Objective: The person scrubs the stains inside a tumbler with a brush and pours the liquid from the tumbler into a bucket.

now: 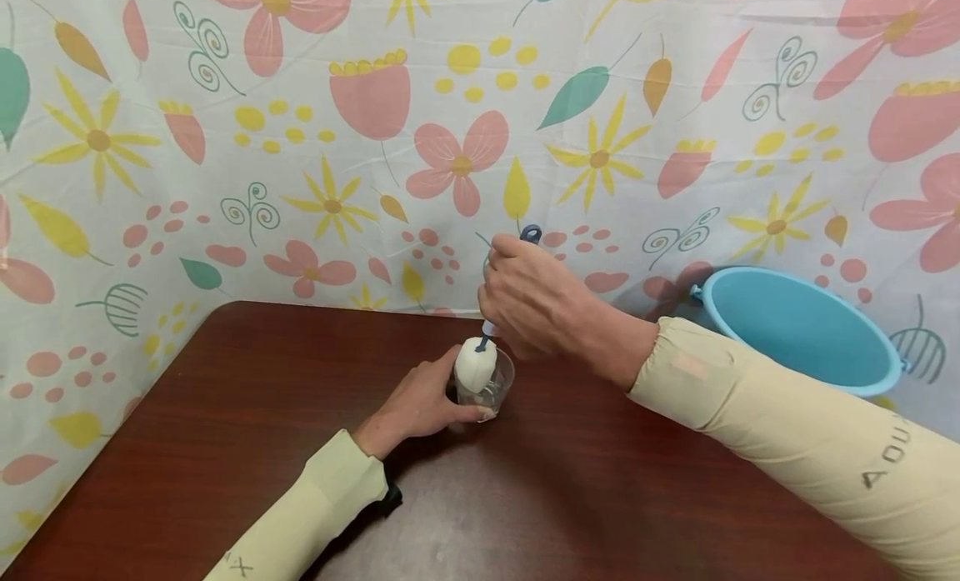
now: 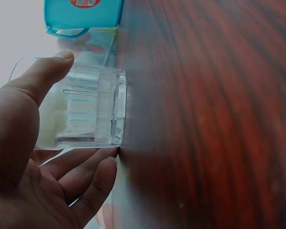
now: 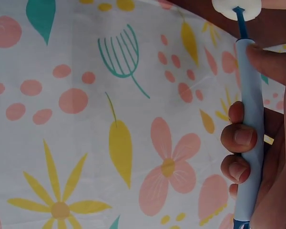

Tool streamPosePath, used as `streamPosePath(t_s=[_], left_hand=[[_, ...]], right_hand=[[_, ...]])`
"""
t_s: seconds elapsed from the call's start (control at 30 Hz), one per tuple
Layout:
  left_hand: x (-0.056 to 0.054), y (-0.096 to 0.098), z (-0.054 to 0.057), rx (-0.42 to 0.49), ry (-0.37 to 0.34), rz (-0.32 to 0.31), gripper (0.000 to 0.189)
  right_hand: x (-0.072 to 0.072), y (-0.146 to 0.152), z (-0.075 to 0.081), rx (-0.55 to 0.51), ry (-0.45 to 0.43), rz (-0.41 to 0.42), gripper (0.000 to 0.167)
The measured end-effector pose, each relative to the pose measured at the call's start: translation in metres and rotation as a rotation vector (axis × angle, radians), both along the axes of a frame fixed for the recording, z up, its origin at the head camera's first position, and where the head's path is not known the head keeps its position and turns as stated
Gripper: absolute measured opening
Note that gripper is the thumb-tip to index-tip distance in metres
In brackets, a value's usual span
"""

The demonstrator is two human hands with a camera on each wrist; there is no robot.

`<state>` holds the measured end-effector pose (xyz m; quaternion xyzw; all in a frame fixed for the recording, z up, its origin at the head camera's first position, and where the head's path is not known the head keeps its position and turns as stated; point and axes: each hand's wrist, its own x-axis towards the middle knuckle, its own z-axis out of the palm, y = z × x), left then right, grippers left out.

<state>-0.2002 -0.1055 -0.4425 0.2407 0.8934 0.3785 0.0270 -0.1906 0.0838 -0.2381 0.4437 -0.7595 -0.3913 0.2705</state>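
Note:
In the head view my left hand (image 1: pixel 427 402) holds a clear glass (image 1: pixel 504 383) on the table, thumb on the near side. The left wrist view shows the glass's thick ridged base (image 2: pixel 112 107) against the wood. My right hand (image 1: pixel 536 302) grips a sponge bottle brush by its pale blue handle (image 3: pixel 251 119), fingers curled round it. The brush's white sponge head (image 1: pixel 476 366) sits in the mouth of the glass, partly inside it. A dark blue loop (image 1: pixel 531 232) ends the handle above the hand. The sponge's lower tip is blurred by the glass.
The dark brown wooden table (image 1: pixel 247 448) lies under both hands. A blue bucket (image 1: pixel 810 327) stands at the right, behind the right forearm. A flower-printed curtain (image 1: pixel 457 81) hangs close behind the table's far edge.

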Motion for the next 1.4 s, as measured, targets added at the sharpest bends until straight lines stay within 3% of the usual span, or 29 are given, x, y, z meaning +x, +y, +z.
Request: streamPosePath(t_s=[0.73, 1.1, 1.4], left_hand=[[-0.002, 0.001, 0.001, -0.033, -0.005, 0.003, 0.089], [0.002, 0.001, 0.002, -0.029, 0.004, 0.007, 0.086], [0.001, 0.0, 0.0, -0.054, -0.001, 0.011, 0.084]], right_hand=[[-0.009, 0.012, 0.001, -0.01, 0.044, -0.023, 0.045], [-0.007, 0.024, 0.005, 0.017, -0.039, -0.025, 0.053], [-0.005, 0.025, 0.007, 0.053, -0.052, 0.002, 0.057]])
